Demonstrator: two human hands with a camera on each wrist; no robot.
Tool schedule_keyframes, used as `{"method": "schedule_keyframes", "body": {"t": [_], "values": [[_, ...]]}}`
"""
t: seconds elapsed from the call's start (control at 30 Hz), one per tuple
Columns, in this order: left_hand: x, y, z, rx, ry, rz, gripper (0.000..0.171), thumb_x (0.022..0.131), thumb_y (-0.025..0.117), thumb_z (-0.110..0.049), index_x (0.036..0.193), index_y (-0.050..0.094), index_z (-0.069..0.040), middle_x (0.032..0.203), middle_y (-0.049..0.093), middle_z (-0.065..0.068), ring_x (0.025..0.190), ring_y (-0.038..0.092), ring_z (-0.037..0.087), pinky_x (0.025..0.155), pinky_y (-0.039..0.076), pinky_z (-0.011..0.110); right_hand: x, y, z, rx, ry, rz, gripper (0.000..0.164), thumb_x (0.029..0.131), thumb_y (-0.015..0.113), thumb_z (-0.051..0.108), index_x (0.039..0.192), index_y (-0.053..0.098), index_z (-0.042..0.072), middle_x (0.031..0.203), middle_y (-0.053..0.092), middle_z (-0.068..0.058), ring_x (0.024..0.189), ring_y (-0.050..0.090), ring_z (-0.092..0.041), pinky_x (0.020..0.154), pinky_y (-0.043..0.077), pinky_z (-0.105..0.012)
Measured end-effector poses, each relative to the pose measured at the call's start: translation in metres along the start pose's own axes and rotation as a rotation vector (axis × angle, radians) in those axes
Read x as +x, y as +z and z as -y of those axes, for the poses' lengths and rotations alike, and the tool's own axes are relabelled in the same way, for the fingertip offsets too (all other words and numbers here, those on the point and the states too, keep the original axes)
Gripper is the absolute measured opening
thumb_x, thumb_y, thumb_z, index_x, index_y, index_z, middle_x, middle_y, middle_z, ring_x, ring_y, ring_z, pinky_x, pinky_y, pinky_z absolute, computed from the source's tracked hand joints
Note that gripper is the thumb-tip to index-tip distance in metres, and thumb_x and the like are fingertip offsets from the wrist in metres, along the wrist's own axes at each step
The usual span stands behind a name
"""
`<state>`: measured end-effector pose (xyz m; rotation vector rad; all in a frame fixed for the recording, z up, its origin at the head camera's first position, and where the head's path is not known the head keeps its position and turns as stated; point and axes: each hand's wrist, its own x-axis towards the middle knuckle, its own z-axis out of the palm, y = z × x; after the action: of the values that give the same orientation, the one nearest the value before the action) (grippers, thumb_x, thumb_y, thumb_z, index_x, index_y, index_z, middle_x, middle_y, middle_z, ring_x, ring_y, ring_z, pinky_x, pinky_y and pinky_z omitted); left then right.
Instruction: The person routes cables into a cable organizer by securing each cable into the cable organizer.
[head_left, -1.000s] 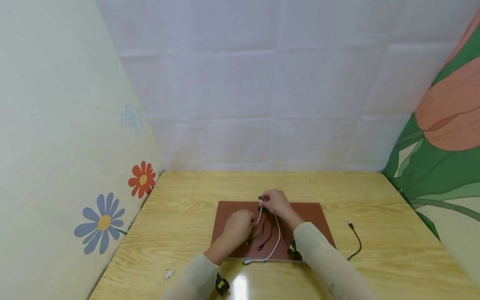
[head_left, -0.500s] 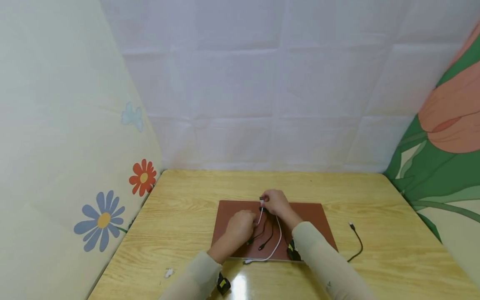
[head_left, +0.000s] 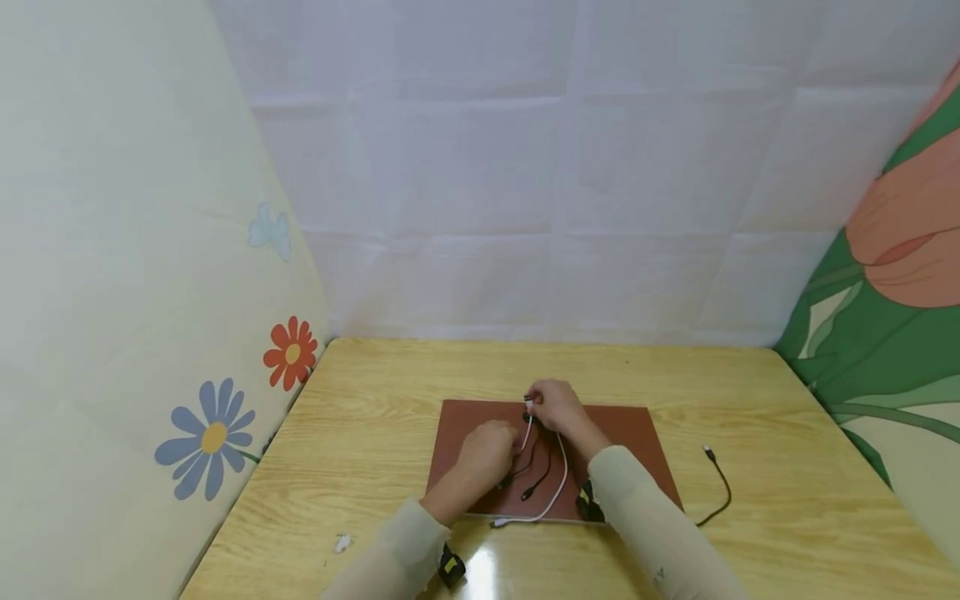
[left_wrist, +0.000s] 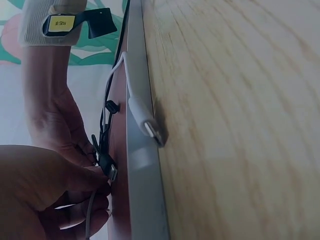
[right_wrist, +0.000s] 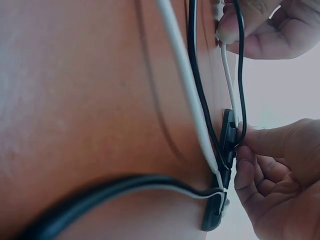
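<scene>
A white charging cable (head_left: 556,492) runs through a black cable clip (right_wrist: 228,132) on a reddish-brown board (head_left: 622,442). My left hand (head_left: 486,454) pinches the cable's left run between thumb and fingers. Farther back, my right hand (head_left: 557,406) pinches the white cable at the clip, fingertips right at the clip's side. The cable's other end, a white plug (left_wrist: 145,122), hangs over the board's front edge. Several thin black cables also lie on the board; one has a small black plug (head_left: 527,493). My left fingers partly cover a black plug (left_wrist: 107,167).
A short black cable (head_left: 722,483) lies on the wooden table (head_left: 360,467) right of the board. A small white scrap (head_left: 342,542) is at the front left. A plain white sheet (head_left: 450,208) hangs behind the table, with flower-patterned cloths at both sides.
The head view has shifted slightly, moving the whole scene a little rightward. At the right fingertips, the white cable end shows less of its dark tip. Both hands keep their grips.
</scene>
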<state>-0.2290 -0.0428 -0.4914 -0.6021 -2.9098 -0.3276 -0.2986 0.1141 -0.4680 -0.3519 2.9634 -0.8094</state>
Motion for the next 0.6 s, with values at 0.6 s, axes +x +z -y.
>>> {"method": "schedule_keyframes", "body": {"t": [0.6], "values": [[-0.0054,0.0034,-0.0033,0.065,0.047,-0.075,0.028,0.089,0.074,-0.016,0.065,0.059,-0.019,0.072,0.056,-0.008,0.069,0.06,0.013,0.053,0.049,0.028,0.003,-0.005,0.0017,-0.066,0.009,0.021,0.006,0.092,0.073,0.012,0.091,0.077,0.008,0.088,0.072,-0.006,0.08,0.065,-0.023,0.072,0.055,-0.036]]}}
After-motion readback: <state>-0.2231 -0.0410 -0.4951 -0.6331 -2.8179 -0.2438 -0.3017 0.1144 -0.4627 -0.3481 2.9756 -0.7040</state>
